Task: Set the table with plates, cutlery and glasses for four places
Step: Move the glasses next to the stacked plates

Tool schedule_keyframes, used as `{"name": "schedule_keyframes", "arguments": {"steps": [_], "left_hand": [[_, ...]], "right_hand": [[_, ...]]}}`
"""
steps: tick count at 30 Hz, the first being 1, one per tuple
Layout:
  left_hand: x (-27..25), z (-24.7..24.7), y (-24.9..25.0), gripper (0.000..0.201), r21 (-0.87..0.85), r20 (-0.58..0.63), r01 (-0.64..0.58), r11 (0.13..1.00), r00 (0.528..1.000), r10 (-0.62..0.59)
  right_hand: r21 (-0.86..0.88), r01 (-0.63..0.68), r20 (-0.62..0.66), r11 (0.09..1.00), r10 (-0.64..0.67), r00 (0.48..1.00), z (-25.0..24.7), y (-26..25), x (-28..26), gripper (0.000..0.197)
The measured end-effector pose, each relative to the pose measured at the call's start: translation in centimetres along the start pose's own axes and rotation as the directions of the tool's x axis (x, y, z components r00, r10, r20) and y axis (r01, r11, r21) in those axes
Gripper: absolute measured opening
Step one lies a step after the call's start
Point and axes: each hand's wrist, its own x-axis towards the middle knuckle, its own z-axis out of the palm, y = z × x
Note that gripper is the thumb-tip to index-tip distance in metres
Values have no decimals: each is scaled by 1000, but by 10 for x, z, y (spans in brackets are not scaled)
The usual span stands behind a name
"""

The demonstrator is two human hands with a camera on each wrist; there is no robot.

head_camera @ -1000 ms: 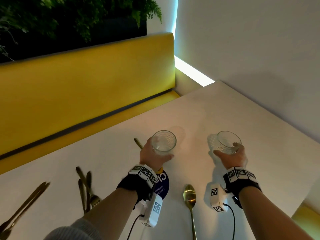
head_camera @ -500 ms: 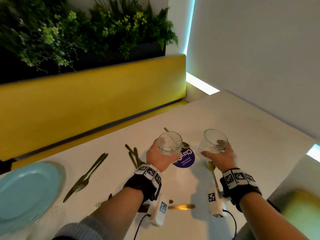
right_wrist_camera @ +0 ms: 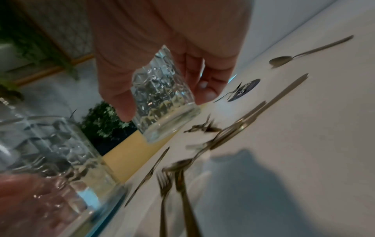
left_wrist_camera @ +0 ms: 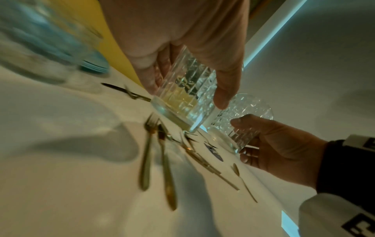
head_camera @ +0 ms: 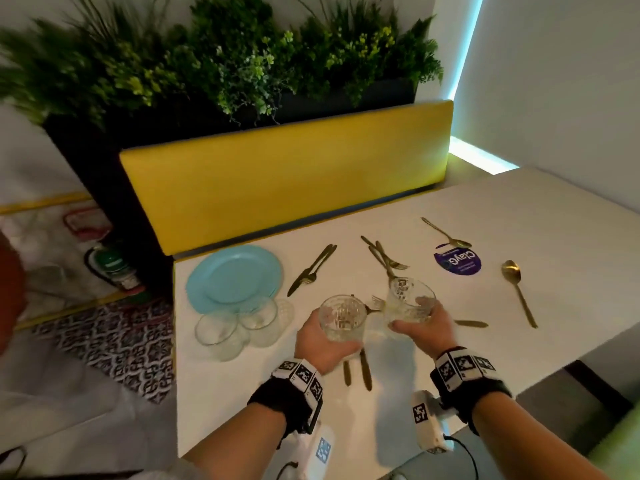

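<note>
My left hand (head_camera: pixel 323 344) grips a clear cut-glass tumbler (head_camera: pixel 342 317) above the white table (head_camera: pixel 242 410); the left wrist view shows the same tumbler (left_wrist_camera: pixel 186 96) held tilted off the surface. My right hand (head_camera: pixel 424 327) holds a second tumbler (head_camera: pixel 408 303) close beside it, seen from below as a patterned glass (right_wrist_camera: pixel 162 99). A stack of blue plates (head_camera: pixel 235 273) sits at the table's far left, with two more empty glasses (head_camera: pixel 239 323) in front of it. Gold forks (head_camera: pixel 384 259), knives (head_camera: pixel 311 268) and spoons (head_camera: pixel 516 289) lie scattered over the table.
A round purple coaster (head_camera: pixel 457 259) lies right of centre. A yellow bench back (head_camera: pixel 287 174) and a planter of greenery (head_camera: pixel 225 60) stand behind the table. A grey wall (head_camera: pixel 554 81) closes the right side. Patterned floor (head_camera: pixel 114 341) lies left of the table.
Both hands have carried their tumblers left and back toward me, from the far right corner to the middle of the table. The view swung left, bringing the plates and other glasses into sight.
</note>
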Motion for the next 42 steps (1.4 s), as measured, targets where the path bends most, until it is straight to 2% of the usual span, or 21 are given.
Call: {"name": "schedule_keyframes", "arguments": {"steps": [6,11,15,17,21,28,33,39,42], "left_hand": [[-22,-47,-55,88,68,-104,78,995,992,-71],[-37,-77,-89,89,110,-169,176,978,973,-156],[-43,-95,-109,98,86,-192,246,965,955,-226],[-44,-101,-114,93,102,-218,266,959,946,-239],[-40,-107,-122,95,74,-231,281,957,938,-257],[-34,-117,-130,94,169,-290,325,930,919,-268],[-33,-121,-124,95,273,-294,315,909,927,-233],[-32,-122,-123,97,191,-276,313,930,927,-255],[-32,-122,-124,93,67,-293,313,947,914,-281]], "right_hand": [[-108,91,141,990,-76,987,59,-8,-39,83],[-170,103,252,980,-58,966,92,-12,-66,80],[-259,142,312,955,-56,948,110,-13,-77,82],[-283,159,336,946,-57,940,115,-13,-81,82],[-306,172,368,936,-50,928,124,-13,-86,83],[-350,218,418,911,-57,907,139,-16,-93,84],[-350,230,413,908,-71,908,155,-14,-95,89],[-405,254,395,878,-83,915,167,-18,-95,91],[-375,228,387,899,-72,919,172,-22,-93,89]]}}
